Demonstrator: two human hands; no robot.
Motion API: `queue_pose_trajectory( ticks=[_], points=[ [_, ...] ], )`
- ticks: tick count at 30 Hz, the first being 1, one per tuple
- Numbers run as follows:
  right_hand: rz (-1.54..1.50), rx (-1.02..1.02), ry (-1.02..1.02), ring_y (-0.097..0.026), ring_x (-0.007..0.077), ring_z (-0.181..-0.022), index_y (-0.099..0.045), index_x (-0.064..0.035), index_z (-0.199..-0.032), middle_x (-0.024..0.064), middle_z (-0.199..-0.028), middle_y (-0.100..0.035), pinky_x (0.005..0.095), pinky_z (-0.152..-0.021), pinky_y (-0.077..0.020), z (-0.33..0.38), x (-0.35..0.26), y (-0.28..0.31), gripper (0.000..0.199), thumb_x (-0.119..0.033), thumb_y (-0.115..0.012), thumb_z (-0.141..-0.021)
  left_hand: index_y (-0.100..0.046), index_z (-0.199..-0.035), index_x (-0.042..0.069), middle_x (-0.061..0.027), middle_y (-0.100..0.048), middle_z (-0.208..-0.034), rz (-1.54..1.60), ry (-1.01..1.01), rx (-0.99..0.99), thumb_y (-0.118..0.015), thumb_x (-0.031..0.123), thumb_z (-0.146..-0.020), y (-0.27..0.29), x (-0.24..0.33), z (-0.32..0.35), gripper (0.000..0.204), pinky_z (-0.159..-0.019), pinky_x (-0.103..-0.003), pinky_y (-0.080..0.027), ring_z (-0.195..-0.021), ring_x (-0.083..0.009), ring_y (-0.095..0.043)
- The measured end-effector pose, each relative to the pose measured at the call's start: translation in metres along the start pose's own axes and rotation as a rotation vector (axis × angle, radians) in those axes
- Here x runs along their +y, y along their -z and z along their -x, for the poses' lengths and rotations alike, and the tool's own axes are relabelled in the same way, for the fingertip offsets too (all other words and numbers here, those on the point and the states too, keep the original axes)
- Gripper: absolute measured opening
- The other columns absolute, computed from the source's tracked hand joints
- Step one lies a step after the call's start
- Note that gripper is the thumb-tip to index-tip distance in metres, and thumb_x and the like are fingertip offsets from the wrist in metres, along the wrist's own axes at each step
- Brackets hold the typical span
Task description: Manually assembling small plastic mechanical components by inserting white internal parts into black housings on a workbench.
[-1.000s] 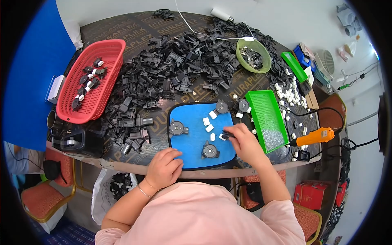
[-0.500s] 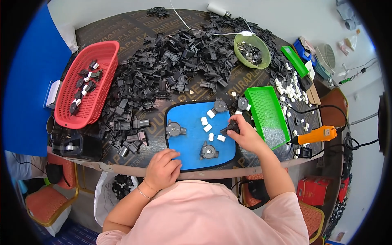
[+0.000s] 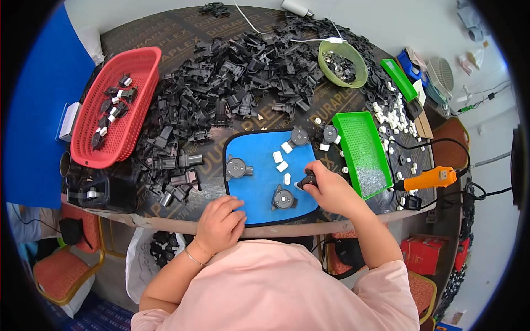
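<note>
Black small part pinched in right hand fingers over blue mat, left hand loosely curled, empty, resting at mat's near edge.

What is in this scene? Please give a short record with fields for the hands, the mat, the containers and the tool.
left hand: rests at the near edge of the blue mat, holds nothing visible
right hand: grips a small black part over the mat
mat: round black parts and small white pieces lie on it
containers: red basket, green tray, green bowl
tool: orange tool, lying at the right
</note>
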State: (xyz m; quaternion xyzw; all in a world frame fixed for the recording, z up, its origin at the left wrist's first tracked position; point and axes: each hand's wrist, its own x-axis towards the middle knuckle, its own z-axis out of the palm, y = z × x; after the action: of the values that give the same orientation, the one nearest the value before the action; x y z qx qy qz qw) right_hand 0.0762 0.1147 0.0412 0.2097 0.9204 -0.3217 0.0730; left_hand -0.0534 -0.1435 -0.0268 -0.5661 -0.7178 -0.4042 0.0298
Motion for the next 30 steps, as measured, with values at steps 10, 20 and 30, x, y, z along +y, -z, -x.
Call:
queue_pose_trajectory(
  ticks=[10, 20, 30],
  points=[
    [0.398, -0.068, 0.107, -0.062, 0.0391, -0.077, -0.045, -0.0062, -0.108, 0.0164, -0.102, -0.052, 0.0475, -0.063, -0.0493, -0.002, -0.017, -0.014, 0.029, -0.01, -0.062, -0.085, -0.063, -0.083, 0.005, -0.0082, -0.063, -0.102, -0.03, -0.005, 0.008, -0.07, 0.007, -0.072, -0.001, 0.0, 0.001, 0.014, -0.079, -0.038, -0.047, -0.101, -0.028, -0.059],
    [0.414, 0.222, 0.106, -0.059, 0.0318, -0.101, -0.052, -0.0084, -0.119, 0.0148, -0.11, -0.057, 0.0407, -0.085, -0.0479, -0.01, 0.01, 0.03, 0.05, -0.009, -0.073, -0.074, -0.062, -0.083, 0.004, -0.0113, -0.063, -0.101, -0.01, -0.004, 0.036, -0.07, 0.003, -0.07, 0.0, 0.001, 0.004, 0.015, -0.085, -0.041, -0.047, -0.1, -0.0322, -0.059],
    [0.368, -0.018, 0.466, -0.061, 0.028, -0.096, -0.063, -0.0085, -0.103, 0.0084, -0.102, -0.063, 0.037, -0.079, -0.0514, -0.034, 0.005, -0.021, 0.031, 0.001, -0.066, -0.073, -0.062, -0.082, 0.004, -0.0105, -0.063, -0.1, -0.015, -0.014, 0.055, -0.07, 0.003, -0.069, -0.001, 0.002, 0.004, 0.016, -0.082, -0.041, -0.048, -0.098, -0.0312, -0.059]
  ],
)
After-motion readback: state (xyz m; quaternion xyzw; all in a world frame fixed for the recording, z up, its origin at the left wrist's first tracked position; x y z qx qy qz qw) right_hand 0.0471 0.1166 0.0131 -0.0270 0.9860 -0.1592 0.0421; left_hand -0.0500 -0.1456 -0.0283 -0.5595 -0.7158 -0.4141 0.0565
